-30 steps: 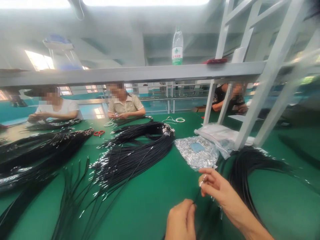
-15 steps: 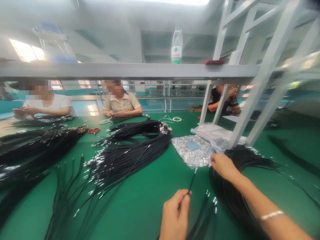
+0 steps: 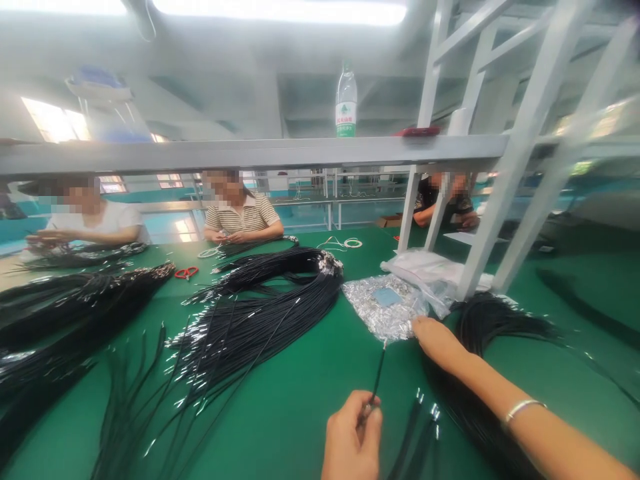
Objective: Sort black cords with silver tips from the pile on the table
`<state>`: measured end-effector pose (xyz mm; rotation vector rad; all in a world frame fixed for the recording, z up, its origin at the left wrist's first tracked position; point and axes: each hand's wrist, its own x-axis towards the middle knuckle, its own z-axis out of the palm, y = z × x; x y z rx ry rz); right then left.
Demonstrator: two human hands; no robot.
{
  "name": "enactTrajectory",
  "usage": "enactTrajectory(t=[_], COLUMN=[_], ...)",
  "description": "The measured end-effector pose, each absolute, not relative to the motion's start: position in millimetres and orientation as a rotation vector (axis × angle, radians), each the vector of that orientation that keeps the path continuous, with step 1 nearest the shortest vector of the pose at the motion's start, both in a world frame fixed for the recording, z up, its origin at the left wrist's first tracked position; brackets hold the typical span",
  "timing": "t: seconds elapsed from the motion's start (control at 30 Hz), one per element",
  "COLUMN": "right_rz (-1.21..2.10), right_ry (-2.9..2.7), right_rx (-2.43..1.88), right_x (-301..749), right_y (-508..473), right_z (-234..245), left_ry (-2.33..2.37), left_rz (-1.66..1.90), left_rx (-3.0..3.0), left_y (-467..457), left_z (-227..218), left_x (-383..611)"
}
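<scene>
My left hand (image 3: 353, 433), low in the middle, is closed in a pinch round a black cord (image 3: 379, 373). The cord's pale tip points up and away from the fingers. My right hand (image 3: 439, 341) is at the near right edge of a clear plastic bag (image 3: 364, 303) full of small silvery pieces. Its fingers are curled together, and whatever lies between them is hidden. Beneath the right forearm, which wears a silver bangle (image 3: 523, 410), runs a bundle of black cords (image 3: 465, 400). A few cords with metal tips (image 3: 407, 427) lie between my hands.
Large bundles of metal-tipped black cords (image 3: 280, 327) cover the left of the green table (image 3: 280, 413). Red-handled scissors (image 3: 187, 273) lie behind them. White shelf legs (image 3: 493, 233) rise at right; a bottle (image 3: 346, 107) stands on the shelf (image 3: 250, 152). Several people sit across the table.
My right hand has shifted a little left, close against the bag. My left hand, with the cord, sits slightly lower in the picture. The view has tilted up slightly.
</scene>
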<state>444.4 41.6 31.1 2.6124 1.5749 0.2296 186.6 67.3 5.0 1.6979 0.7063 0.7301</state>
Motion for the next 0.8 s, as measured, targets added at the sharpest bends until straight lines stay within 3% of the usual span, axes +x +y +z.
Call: enactTrajectory(t=[0.37,0.53,0.6,0.73,0.8], right_rz=[0.077,-0.253,-0.655,-2.085,-2.336], right_ry=[1.638,1.805,2.003,2.086,2.051], right_rx=[2.969,3.263,3.433,3.555,3.497], right_x=[436.2,417.4,400.7,367.5,358.7], right_y=[43.7,24.4,13.0,-0.4,-1.6], right_z=[31.6,54.9,63.2,67.0,64.1], left_ry=[0.711,0.734,0.719,0.631,0.600], left_rz=[0.733,0.771,0.796,0.837,0.840], left_rx=[1.763,1.934,1.984,2.057,2.098], left_y=[69.9,71.0,69.1,64.3,62.9], left_z=[8.1,5.5,5.3,4.8,3.6], left_x=[184.8,185.6,186.1,186.5,186.8])
